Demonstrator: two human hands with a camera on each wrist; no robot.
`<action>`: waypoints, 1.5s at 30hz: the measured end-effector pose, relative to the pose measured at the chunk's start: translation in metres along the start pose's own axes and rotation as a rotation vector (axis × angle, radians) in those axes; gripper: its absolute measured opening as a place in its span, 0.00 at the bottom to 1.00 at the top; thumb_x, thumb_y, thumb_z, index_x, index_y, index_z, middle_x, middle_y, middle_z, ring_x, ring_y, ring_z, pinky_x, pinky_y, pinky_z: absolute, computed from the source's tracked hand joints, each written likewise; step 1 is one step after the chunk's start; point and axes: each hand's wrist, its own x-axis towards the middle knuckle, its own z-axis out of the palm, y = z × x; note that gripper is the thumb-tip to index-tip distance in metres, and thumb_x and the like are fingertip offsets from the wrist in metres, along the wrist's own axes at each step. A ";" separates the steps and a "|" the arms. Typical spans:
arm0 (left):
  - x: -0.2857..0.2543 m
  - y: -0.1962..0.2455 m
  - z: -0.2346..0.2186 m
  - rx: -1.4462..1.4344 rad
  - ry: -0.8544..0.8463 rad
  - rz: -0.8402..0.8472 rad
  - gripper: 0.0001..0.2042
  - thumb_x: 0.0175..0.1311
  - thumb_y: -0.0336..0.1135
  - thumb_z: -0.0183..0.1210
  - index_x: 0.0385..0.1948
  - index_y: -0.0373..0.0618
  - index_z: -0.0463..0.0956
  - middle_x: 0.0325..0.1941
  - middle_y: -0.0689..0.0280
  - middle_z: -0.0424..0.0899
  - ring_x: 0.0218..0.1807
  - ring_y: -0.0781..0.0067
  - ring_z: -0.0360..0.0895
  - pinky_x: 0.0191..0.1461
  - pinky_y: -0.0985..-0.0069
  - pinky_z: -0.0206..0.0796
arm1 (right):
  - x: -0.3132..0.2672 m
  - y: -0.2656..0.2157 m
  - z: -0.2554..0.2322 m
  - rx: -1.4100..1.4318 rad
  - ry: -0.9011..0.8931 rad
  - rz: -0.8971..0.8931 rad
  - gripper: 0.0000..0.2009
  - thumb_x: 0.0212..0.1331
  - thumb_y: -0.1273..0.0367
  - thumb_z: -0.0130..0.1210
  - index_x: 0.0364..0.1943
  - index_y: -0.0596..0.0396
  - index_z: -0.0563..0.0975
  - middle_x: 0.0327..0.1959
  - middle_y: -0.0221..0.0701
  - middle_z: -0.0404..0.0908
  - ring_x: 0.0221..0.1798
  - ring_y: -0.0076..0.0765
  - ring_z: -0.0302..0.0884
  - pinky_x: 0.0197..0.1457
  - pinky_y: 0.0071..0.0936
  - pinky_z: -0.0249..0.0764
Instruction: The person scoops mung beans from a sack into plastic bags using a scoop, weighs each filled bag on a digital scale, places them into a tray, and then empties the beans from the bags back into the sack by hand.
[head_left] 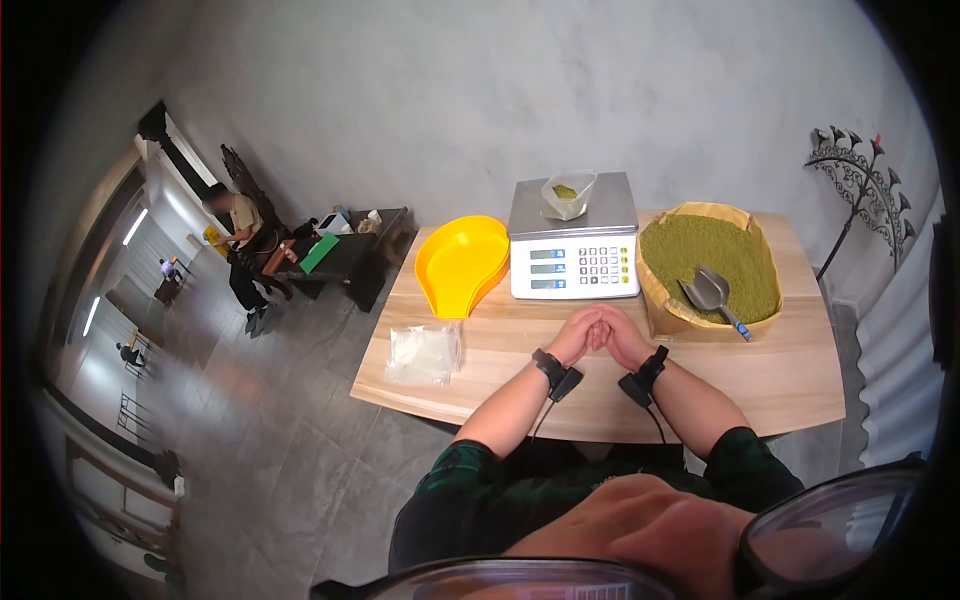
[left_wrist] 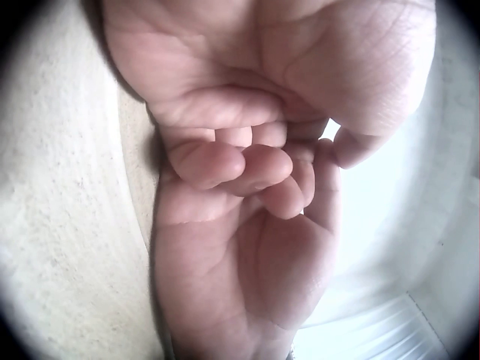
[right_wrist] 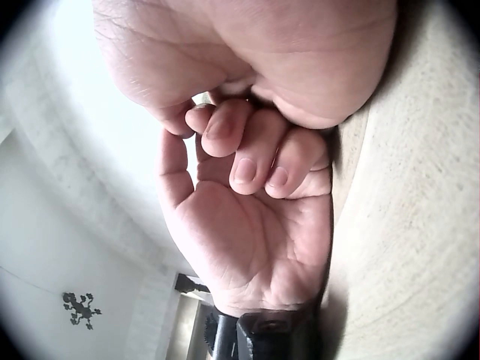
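My left hand (head_left: 573, 336) and right hand (head_left: 624, 338) rest together on the wooden table (head_left: 500, 380), in front of the scale (head_left: 573, 265). Their fingers overlap, loosely curled into each other, and no object shows between them. In the left wrist view the right palm (left_wrist: 277, 262) faces the camera; the right wrist view shows the left palm (right_wrist: 240, 240) likewise. On the scale's metal plate stands a small clear plastic bag (head_left: 573, 207) with some green granules inside. Right of the hands, a brown paper sack (head_left: 690, 325) holds green granules (head_left: 690, 245), with a grey scoop (head_left: 708, 288) lying on them.
A yellow scoop-shaped tray (head_left: 462, 262) sits left of the scale, and a stack of clear plastic bags (head_left: 424, 354) lies nearer the table's left edge. A white curtain (head_left: 890, 350) and a metal ornament (head_left: 860, 185) stand at right. Another person (head_left: 243, 220) is far left by a dark table.
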 end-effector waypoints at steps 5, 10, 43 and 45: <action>-0.002 -0.001 0.000 -0.037 -0.015 0.008 0.17 0.74 0.39 0.44 0.27 0.40 0.74 0.20 0.65 0.76 0.18 0.80 0.69 0.21 0.85 0.59 | 0.003 0.003 -0.009 -0.027 -0.006 0.009 0.14 0.72 0.63 0.42 0.43 0.58 0.75 0.23 0.28 0.75 0.23 0.23 0.73 0.28 0.19 0.70; -0.003 -0.002 0.001 -0.049 -0.026 0.059 0.16 0.74 0.38 0.44 0.26 0.40 0.74 0.20 0.65 0.76 0.19 0.80 0.69 0.21 0.85 0.59 | -0.001 -0.002 0.002 -0.029 0.021 0.006 0.14 0.71 0.62 0.43 0.42 0.58 0.76 0.20 0.25 0.72 0.21 0.20 0.69 0.26 0.17 0.66; -0.011 0.007 0.008 0.182 -0.006 0.030 0.14 0.65 0.32 0.47 0.17 0.41 0.71 0.15 0.66 0.71 0.19 0.75 0.67 0.24 0.79 0.57 | -0.003 -0.003 -0.008 0.121 -0.115 0.021 0.16 0.67 0.65 0.47 0.53 0.61 0.73 0.45 0.35 0.79 0.41 0.27 0.78 0.41 0.25 0.76; -0.012 0.005 0.009 0.169 0.033 0.023 0.14 0.64 0.31 0.47 0.16 0.41 0.70 0.15 0.66 0.70 0.18 0.75 0.66 0.23 0.79 0.55 | -0.002 -0.007 -0.008 0.110 -0.154 0.032 0.18 0.67 0.65 0.46 0.55 0.62 0.71 0.53 0.38 0.78 0.48 0.31 0.79 0.47 0.29 0.78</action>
